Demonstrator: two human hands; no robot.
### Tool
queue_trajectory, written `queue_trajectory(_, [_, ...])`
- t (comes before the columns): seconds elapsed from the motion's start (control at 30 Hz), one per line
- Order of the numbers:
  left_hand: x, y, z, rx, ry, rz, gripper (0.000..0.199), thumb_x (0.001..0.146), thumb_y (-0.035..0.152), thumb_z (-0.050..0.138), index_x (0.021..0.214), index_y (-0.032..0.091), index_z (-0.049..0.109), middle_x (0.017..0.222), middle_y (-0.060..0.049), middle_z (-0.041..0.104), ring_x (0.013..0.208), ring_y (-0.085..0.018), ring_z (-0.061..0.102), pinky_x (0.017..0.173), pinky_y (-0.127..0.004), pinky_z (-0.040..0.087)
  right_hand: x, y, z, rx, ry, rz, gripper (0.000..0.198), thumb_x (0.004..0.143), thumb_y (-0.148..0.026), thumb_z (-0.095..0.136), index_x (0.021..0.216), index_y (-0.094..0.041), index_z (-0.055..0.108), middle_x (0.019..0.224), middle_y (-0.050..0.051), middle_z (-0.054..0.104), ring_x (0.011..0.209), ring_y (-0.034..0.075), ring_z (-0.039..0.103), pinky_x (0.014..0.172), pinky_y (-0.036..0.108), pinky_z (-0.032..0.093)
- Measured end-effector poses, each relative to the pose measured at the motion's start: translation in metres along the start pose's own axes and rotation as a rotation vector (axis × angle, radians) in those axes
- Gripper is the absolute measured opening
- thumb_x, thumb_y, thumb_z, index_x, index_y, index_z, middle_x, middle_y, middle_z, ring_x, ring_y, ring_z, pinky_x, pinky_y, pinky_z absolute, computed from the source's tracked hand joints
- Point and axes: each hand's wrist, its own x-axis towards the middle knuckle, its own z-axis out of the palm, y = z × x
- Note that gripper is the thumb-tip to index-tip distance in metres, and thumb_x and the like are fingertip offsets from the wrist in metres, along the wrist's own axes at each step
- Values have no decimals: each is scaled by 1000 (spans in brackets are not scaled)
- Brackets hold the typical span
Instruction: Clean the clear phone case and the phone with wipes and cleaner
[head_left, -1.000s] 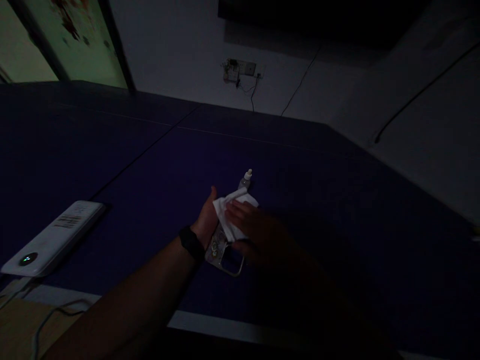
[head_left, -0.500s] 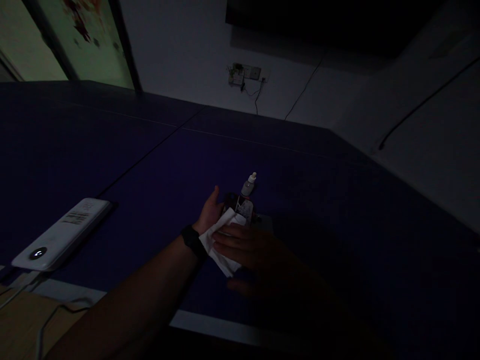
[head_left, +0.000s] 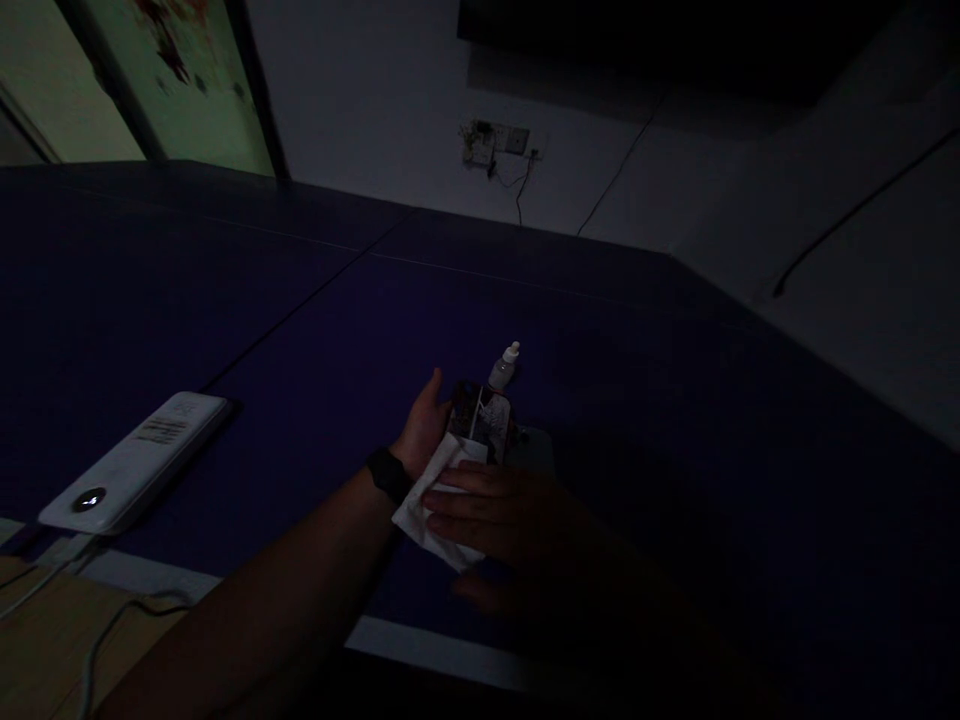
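Observation:
My left hand [head_left: 421,432], with a dark watch on its wrist, holds a flat, phone-shaped object with a patterned back [head_left: 493,415]. Its thumb points up along the left side; its other fingers are hidden beneath. Across the near part of that object lies a white tissue [head_left: 420,517]. My right hand [head_left: 495,510] presses the tissue down with its fingers stretched over it. Just beyond stands a small clear bottle with a white cap [head_left: 503,368]. A flat grey piece [head_left: 536,448] shows beside the right hand, too dim to name.
On the dark blue table [head_left: 300,270], a white power bank [head_left: 135,465] with a lit round display lies at left, a cable [head_left: 52,575] running from its near end. Wall sockets [head_left: 499,140] and a black screen [head_left: 637,45] are at the back. The room is dim.
My right hand and the tissue have slid slightly toward me, baring more of the patterned back. The left hand keeps its hold. The view has shifted a little.

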Motion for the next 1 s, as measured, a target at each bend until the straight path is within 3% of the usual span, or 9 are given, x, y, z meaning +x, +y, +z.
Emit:
queue_trajectory(0.13, [2,2,-4,-9,5,25,96,103,74,9,147,3,57,105,-22,79,58,-22,64,59,-33,48,0,8,7,-120,31,-8,52,102,-37,70,142,-6,66,146,17,72,146,25,60,122,38,51])
queue_trajectory(0.23, [1,1,-2,19,13,27,91,104,70,11,145,3,59,105,-21,79,61,-23,66,63,-35,52,-1,14,14,-151,37,-89,37,104,-26,65,136,-8,71,139,12,77,144,21,62,122,32,51])
queue_trajectory(0.4, [-1,-1,7,82,209,156,62,106,49,33,135,6,66,89,-14,78,72,-25,72,74,-37,57,-3,16,14,17,152,-69,29,106,-20,55,127,-18,75,132,6,81,134,16,70,113,29,58])
queue_trajectory(0.47, [-4,-2,12,99,249,183,53,105,47,40,130,10,68,80,-9,74,65,-21,69,67,-33,56,-4,15,9,171,258,92,27,106,-24,57,124,-21,78,125,6,83,119,19,79,100,30,65])
queue_trajectory(0.53, [-7,-5,16,145,229,154,49,103,55,47,122,15,68,76,-6,70,62,-19,66,58,-30,52,-5,15,4,292,446,415,24,104,-33,62,114,-23,81,106,5,87,92,21,84,77,30,69])
queue_trajectory(0.63, [-8,-13,22,255,235,141,52,97,70,54,106,20,63,76,-1,65,55,-15,59,46,-24,43,-6,20,-3,381,787,855,33,95,-52,73,92,-20,83,77,4,82,65,22,78,54,29,61])
queue_trajectory(0.73, [-3,-23,23,311,352,149,55,94,79,51,98,25,54,74,5,54,46,-9,46,40,-20,31,-10,29,-6,312,980,991,46,88,-64,75,89,-18,81,73,4,78,62,22,72,52,30,57])
queue_trajectory(0.87, [6,-38,20,398,438,167,59,97,82,40,97,25,54,71,6,51,43,-9,39,40,-21,28,-11,37,0,90,843,832,38,102,-53,62,114,-22,80,98,8,84,87,26,81,74,39,67])
queue_trajectory(1.0, [10,-42,20,672,376,426,29,100,48,60,100,21,69,78,-2,68,73,-17,66,66,-25,55,-5,39,9,-15,504,382,36,108,-25,49,137,-23,71,141,11,75,138,26,68,115,47,58])
